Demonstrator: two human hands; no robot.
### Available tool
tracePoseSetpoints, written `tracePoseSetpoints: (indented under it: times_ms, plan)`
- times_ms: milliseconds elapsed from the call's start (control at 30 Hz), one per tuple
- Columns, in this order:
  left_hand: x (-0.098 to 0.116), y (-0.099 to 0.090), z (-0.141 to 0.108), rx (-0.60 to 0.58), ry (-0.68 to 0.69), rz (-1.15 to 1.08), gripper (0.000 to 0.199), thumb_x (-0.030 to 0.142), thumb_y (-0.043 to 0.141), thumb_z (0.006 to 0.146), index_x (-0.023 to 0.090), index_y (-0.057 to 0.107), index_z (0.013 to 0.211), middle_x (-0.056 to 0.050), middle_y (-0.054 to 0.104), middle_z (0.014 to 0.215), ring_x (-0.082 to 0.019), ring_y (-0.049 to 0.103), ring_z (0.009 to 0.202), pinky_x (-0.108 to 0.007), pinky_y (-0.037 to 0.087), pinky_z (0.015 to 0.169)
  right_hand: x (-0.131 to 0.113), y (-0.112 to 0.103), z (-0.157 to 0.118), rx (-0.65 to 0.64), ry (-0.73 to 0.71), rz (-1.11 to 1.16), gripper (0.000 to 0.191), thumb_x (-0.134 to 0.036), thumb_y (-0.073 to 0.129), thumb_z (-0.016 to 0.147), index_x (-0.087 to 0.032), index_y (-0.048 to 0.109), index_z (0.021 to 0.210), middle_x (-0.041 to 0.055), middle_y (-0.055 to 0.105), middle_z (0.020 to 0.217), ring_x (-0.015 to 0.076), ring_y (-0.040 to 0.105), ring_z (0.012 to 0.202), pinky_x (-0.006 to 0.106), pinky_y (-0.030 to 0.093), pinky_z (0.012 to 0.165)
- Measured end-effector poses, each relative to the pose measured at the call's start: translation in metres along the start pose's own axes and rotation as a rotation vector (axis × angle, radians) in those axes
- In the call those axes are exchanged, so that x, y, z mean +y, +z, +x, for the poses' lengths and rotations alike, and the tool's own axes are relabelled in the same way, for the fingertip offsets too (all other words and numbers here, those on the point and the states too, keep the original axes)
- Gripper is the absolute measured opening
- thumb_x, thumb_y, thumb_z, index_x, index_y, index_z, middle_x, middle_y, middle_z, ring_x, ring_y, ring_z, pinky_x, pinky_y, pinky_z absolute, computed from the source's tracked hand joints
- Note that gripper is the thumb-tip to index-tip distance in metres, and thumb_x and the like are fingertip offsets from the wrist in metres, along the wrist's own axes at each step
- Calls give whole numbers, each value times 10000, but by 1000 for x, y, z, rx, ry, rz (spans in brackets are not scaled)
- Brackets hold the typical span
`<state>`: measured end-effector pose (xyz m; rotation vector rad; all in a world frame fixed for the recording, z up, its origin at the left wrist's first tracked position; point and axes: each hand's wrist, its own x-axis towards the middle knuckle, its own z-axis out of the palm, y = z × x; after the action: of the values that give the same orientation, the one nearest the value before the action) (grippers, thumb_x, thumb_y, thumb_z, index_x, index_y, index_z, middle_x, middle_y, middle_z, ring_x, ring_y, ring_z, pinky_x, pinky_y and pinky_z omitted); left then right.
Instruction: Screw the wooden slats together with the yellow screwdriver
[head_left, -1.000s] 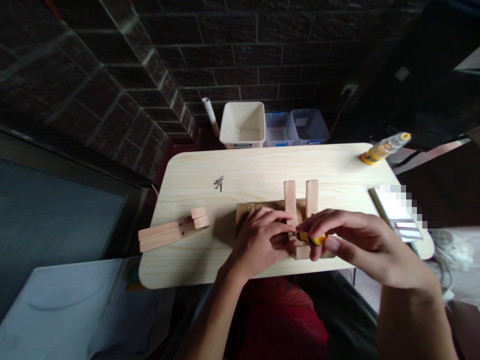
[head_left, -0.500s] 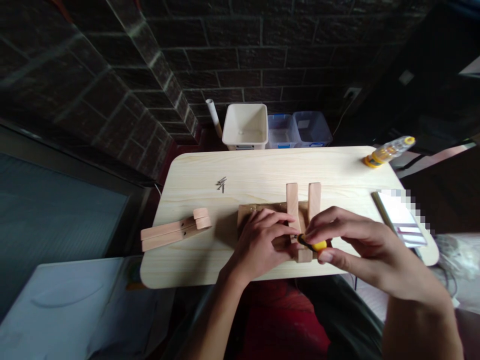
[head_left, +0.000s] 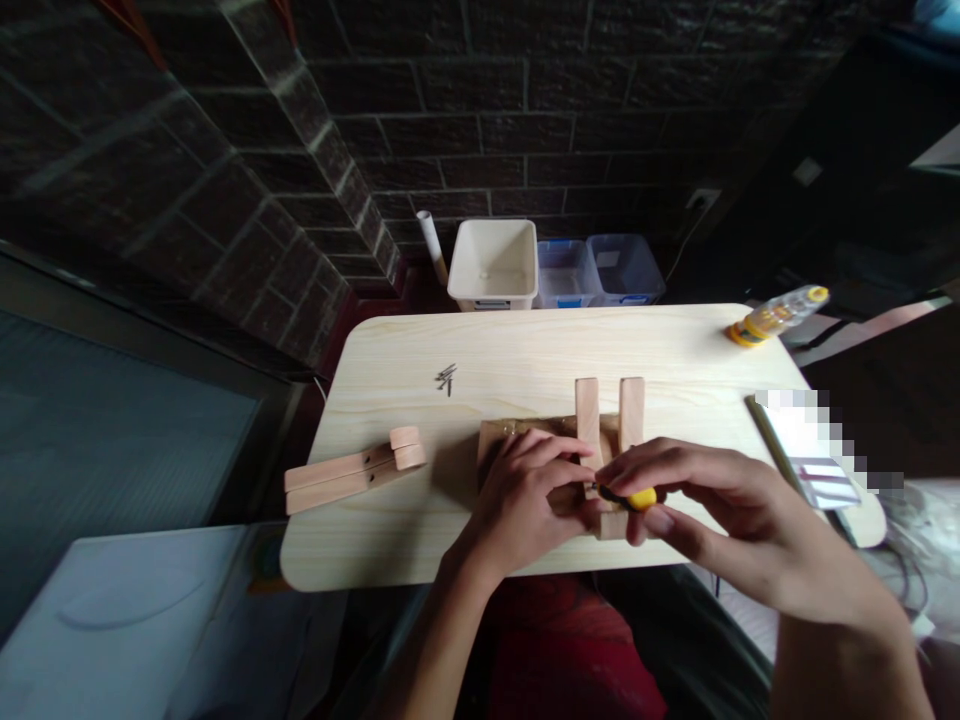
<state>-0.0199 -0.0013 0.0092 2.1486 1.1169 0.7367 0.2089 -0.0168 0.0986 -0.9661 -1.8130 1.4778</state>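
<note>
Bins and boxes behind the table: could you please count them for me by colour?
Cream bin: 1
Clear bluish boxes: 2
Total: 3

The left forearm angles up from the bottom edge to a nearly straight wrist, and the left hand lies palm down, its fingers parted, lightly bent and pointing right. The right forearm rises at the lower right. The right hand reaches leftward, thumb below, fingers curled above in a pinch. The hands' fingertips are close together.
</note>
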Motion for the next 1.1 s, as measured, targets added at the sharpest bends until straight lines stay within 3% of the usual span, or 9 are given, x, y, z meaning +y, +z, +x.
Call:
tracePoseSetpoints:
  times_ms: [133,467,567,800,933,1000,1100]
  plan:
    - [0,1,0,2,-2,-2,166,318,811,866,270,794,1024,5,761,1293,-265,639,1161,-471,468,1034,0,-1,-1,-37,9,20,301,-194,569,1079,-337,705,1306,61,760,1233,193,753,990,311,611,867]
    - [0,1,0,-11,-8,2,177,363,822,870,288,798,1028,4,756,1304,-268,638,1168,-472,470,1036,1,0,-2,-17,46,46,203,-222,625,1061,-316,692,1228,53,704,1149,172,717,919,301,594,817]
    - [0,1,0,-10,-9,3,183,362,821,871,297,800,1041,7,757,1303,-262,640,1164,-467,472,1030,2,-1,-2,-1,42,31,184,-218,670,1034,-322,687,1185,51,675,1177,192,695,1005,291,584,818]
    - [0,0,0,0,4,-20,158,358,820,878,299,804,1023,16,759,1305,-255,640,1173,-454,470,1029,0,-2,2,-5,-61,-55,260,-173,688,1010,-322,742,1217,65,690,1209,212,662,1172,303,550,1000]
    - [0,0,0,2,7,-15,188,348,830,866,288,799,1042,7,761,1294,-255,640,1165,-453,475,1034,-3,-1,2,-5,-52,-44,279,-180,630,1041,-320,747,1251,81,725,1250,233,678,1209,314,585,979]
    - [0,-1,0,-3,4,-10,214,336,828,864,289,796,1070,0,761,1293,-260,636,1170,-457,478,1042,-3,0,1,-1,-43,-43,292,-183,608,1053,-326,743,1270,79,741,1273,231,706,1178,308,604,945]
    - [0,-1,0,-16,0,-2,211,332,825,863,293,798,1069,0,757,1303,-265,634,1185,-458,481,1048,-2,0,-1,-1,-17,-28,276,-193,610,1059,-324,736,1266,71,766,1242,188,766,984,281,624,854]
